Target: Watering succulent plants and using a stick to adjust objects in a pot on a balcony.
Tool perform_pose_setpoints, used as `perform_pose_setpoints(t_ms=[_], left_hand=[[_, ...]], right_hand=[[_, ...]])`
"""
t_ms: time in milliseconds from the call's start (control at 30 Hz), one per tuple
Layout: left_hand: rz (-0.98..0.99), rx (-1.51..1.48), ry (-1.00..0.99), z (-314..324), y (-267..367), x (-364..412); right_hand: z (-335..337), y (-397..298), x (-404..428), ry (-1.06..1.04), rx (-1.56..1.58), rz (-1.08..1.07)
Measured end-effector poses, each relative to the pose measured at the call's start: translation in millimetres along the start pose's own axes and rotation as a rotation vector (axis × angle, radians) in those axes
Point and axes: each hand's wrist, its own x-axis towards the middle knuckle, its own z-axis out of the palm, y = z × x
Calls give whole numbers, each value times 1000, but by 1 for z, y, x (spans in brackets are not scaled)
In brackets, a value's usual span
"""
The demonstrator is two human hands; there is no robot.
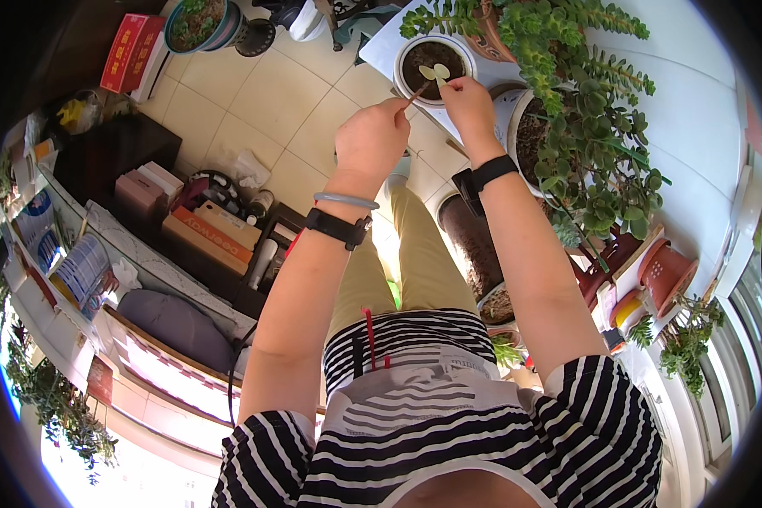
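Note:
A white round pot with a dark blue rim line (401, 89) holds dark soil (416, 58). Above the soil are pale yellow-green leaves (441, 71), with the stem pinched between the fingertips of my right hand (468, 105). My left hand (371, 136) grips a thin brown stick (417, 95), whose far end reaches over the pot's rim to the soil near the leaves. Whether the stick touches the soil I cannot tell. Leafy succulents (597, 146) grow in a larger white pot (519, 130) to the right of my right hand.
A terracotta pot (482, 41) with trailing succulents stands beside the white pot on a pale surface (381, 47). A tall brown pot (470, 238) is below my right wrist. Boxes (213, 235) lie on a dark cabinet at left, and a teal pot (211, 41) stands at upper left.

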Motion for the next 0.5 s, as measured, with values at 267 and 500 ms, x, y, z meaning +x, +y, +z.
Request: perform_pose_setpoints(t_ms=[267, 500], left_hand=[[-9, -22, 22, 0, 5, 2], [0, -25, 44, 5, 2, 3]], right_hand=[[11, 19, 16, -195, 520, 273], [16, 21, 13, -212, 682, 320]])
